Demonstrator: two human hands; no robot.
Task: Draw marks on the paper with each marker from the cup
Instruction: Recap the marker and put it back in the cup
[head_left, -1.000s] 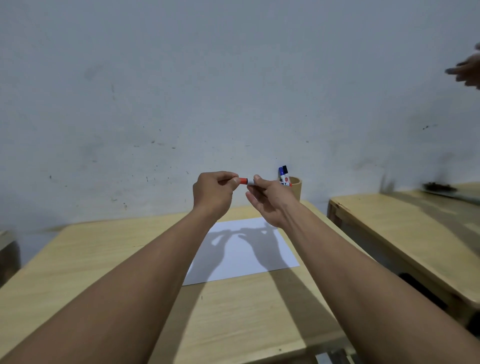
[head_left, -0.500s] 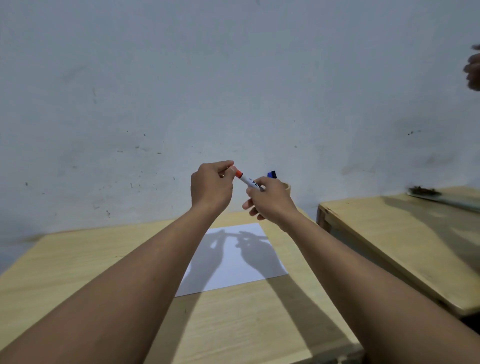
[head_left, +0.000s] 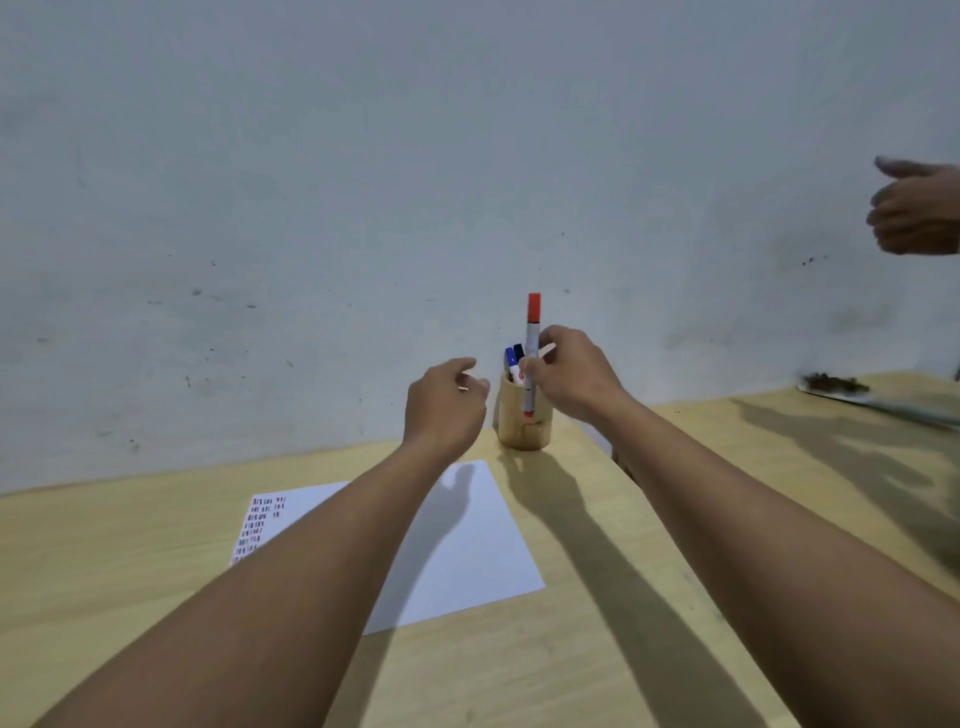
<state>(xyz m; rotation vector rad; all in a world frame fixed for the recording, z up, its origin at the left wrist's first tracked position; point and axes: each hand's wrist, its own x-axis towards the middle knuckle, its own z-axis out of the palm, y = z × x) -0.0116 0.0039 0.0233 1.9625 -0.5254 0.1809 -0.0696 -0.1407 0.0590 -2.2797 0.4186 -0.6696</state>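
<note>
I count three markers: red marker (head_left: 532, 343) pinched upright in my right hand (head_left: 571, 371), in front of the cup (head_left: 522, 422); two, blue and I think black, stand inside; left hand (head_left: 444, 408) loosely curled, empty; one paper (head_left: 467, 540) with red marks on wooden table (head_left: 156, 571), grey wall behind.

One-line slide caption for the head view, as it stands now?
Right hand holds the capped red marker upright by the wooden cup; left hand empty; paper bears red marks.
</note>
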